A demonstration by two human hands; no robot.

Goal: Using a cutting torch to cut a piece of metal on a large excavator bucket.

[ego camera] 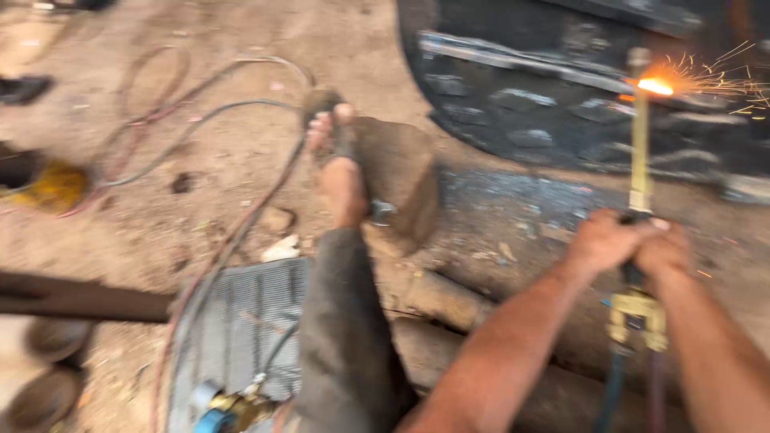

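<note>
The dirt floor [241,152] fills most of the view, strewn with rubble. At the upper right stands a big dark metal body [561,120] with raised ribs. Lower down lie rusty pipes [449,301], side by side, and left of them a grey ribbed mat [241,321]. The person's leg in grey trousers [345,337] stretches forward, the bare foot [341,180] resting against a brown stone block [401,180]. Hoses [200,120] loop across the floor toward a brass regulator [241,409] at the bottom edge. The cutting torch [640,160] points up at the metal body, its tip throwing orange sparks [666,84] there. The left hand [601,240] and right hand [666,248] sit just beside each other, fingers wrapped tight around the torch's handle, above its brass valve block [638,317].
</note>
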